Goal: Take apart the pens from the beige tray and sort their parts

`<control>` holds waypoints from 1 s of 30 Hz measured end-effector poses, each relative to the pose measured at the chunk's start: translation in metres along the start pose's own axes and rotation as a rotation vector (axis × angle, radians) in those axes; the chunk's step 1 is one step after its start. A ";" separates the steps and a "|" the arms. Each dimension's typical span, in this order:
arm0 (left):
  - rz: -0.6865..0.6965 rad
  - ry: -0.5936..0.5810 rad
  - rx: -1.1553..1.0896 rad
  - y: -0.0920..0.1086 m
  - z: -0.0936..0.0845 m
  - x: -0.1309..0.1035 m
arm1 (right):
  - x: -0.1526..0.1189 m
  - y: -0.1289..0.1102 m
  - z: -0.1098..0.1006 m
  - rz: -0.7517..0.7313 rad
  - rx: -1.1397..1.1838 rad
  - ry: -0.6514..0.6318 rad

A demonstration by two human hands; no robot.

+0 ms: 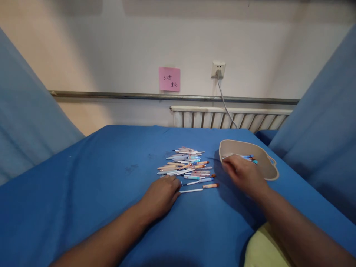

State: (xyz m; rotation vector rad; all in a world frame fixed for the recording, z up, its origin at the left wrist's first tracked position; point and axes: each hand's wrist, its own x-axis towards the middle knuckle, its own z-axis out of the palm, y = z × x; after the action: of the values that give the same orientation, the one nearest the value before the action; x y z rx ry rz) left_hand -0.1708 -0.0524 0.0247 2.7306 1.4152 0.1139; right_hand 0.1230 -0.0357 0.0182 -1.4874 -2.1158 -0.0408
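Note:
A loose pile of slim pens [183, 167] in white, grey, peach and pale blue lies on the blue cloth. My left hand [163, 193] rests at the pile's near left side, fingers curled round the left end of a white pen [191, 190]. An orange pen cap [210, 186] lies at that pen's right end. My right hand [246, 175] is at the near left rim of a beige basket [265, 168], thumb and fingers pinched. A thin dark line shows beside those fingertips; what they hold is unclear. Several blue-ended pens [247, 157] lie inside the basket, partly hidden by this hand.
The blue-covered table [111, 155] reaches back to a wall with a metal rail [125, 95], a white radiator [211, 116] and a plugged-in socket [218, 69]. A pink note [169, 79] is stuck above the rail. Blue curtains [27, 96] hang at both sides.

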 end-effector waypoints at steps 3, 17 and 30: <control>-0.009 0.024 0.033 0.003 0.002 0.004 | 0.009 0.043 -0.014 0.226 -0.132 -0.004; 0.215 -0.046 -0.078 0.041 0.011 -0.003 | 0.011 0.086 -0.012 0.362 -0.330 -0.594; -0.003 0.132 -0.327 0.015 0.004 -0.001 | 0.001 0.003 -0.033 0.090 0.052 -0.214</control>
State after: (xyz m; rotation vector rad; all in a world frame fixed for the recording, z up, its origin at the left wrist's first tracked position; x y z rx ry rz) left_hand -0.1585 -0.0617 0.0219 2.4910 1.2955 0.4874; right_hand 0.1391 -0.0448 0.0458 -1.6162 -2.1935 0.2145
